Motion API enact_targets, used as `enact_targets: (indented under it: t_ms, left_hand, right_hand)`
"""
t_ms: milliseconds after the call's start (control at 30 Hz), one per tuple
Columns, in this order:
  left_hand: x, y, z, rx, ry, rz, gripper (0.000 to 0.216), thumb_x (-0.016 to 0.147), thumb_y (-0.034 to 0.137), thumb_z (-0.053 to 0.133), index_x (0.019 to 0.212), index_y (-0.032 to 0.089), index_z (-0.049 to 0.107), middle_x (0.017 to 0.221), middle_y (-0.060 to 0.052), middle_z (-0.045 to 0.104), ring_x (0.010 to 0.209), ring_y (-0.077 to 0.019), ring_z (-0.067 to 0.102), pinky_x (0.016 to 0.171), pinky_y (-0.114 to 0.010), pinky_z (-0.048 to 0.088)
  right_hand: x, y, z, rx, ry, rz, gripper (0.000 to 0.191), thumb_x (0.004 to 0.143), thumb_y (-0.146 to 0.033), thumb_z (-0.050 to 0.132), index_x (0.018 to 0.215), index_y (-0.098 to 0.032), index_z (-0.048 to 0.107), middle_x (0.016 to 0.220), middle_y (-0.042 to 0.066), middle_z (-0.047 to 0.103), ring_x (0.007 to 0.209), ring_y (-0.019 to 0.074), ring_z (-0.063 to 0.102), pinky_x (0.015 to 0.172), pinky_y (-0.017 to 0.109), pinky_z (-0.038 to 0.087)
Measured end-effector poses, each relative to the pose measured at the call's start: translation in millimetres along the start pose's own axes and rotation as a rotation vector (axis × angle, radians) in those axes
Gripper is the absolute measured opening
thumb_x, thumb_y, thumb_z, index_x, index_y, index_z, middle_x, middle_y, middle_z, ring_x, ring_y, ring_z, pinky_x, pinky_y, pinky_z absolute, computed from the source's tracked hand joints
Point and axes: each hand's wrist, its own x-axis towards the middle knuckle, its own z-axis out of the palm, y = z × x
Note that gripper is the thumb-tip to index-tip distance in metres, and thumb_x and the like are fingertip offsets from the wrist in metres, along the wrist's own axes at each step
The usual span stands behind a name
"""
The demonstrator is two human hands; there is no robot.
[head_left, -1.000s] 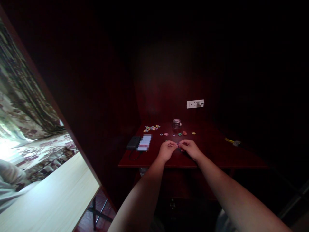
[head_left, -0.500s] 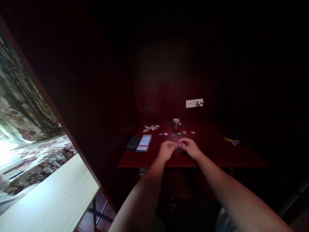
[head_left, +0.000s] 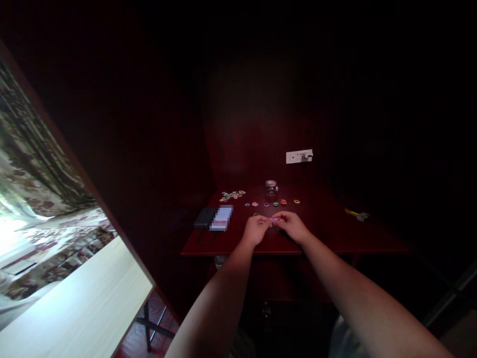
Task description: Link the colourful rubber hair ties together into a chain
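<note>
Both hands meet over the front part of a dark red desk (head_left: 335, 233). My left hand (head_left: 256, 230) pinches a small pinkish-purple hair tie (head_left: 275, 219) from the left side. At its other side the fingertips of my right hand (head_left: 294, 226) are closed on it too; the fingers partly hide it. Just beyond the hands lies a spaced row of small hair ties: a bluish one (head_left: 247, 205), pink ones (head_left: 255, 204), a purple one (head_left: 266, 205), green ones (head_left: 276, 204), orange-red ones (head_left: 283, 202) and a yellow one (head_left: 296, 201).
Several mixed hair ties (head_left: 233, 195) lie in a loose pile at back left. Behind the row stands a clear jar (head_left: 272, 189). A phone (head_left: 221, 218) and a black power bank (head_left: 204, 218) sit at left. A yellow-handled tool (head_left: 352, 213) lies right, below a wall socket (head_left: 299, 156).
The view has shifted slightly, so the desk and its things appear a little higher. Both hands stay together on the hair tie, with only small finger movement.
</note>
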Motion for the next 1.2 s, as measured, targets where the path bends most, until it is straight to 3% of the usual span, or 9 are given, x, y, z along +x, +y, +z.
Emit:
enact_targets:
  t_ms: [333, 1000, 1200]
  left_hand:
    - [0.8, -7.9, 2.5, -0.069, 0.037, 0.003, 0.023, 0.067, 0.029, 0.065, 0.083, 0.012, 0.063, 0.073, -0.007, 0.066, 0.066, -0.0138, 0.06, 0.064, -0.025, 0.046]
    - [1.2, -3.7, 0.8, -0.111, 0.044, -0.006, 0.02, 0.064, 0.025, 0.067, 0.079, 0.012, 0.064, 0.071, -0.006, 0.064, 0.066, -0.0133, 0.059, 0.065, -0.025, 0.046]
    - [1.7, -6.3, 1.1, -0.147, 0.036, 0.02, 0.021, 0.064, 0.024, 0.068, 0.079, 0.011, 0.063, 0.072, -0.006, 0.064, 0.067, -0.013, 0.059, 0.067, -0.026, 0.047]
  right_hand:
    - [-1.2, -2.1, -0.2, -0.042, 0.055, 0.027, 0.028, 0.063, -0.037, 0.064, 0.077, -0.013, 0.064, 0.055, 0.0, 0.057, 0.047, 0.0093, 0.046, 0.046, 0.022, 0.035]
    - [1.9, 7.4, -2.1, 0.013, 0.042, -0.007, 0.021, 0.065, -0.033, 0.064, 0.073, -0.015, 0.058, 0.056, -0.003, 0.054, 0.046, 0.0081, 0.046, 0.046, 0.021, 0.034]
    - [2.3, 7.9, -2.5, 0.075, 0.032, 0.017, 0.026, 0.062, -0.032, 0.067, 0.081, -0.015, 0.06, 0.059, -0.002, 0.056, 0.047, 0.0083, 0.046, 0.047, 0.021, 0.035]
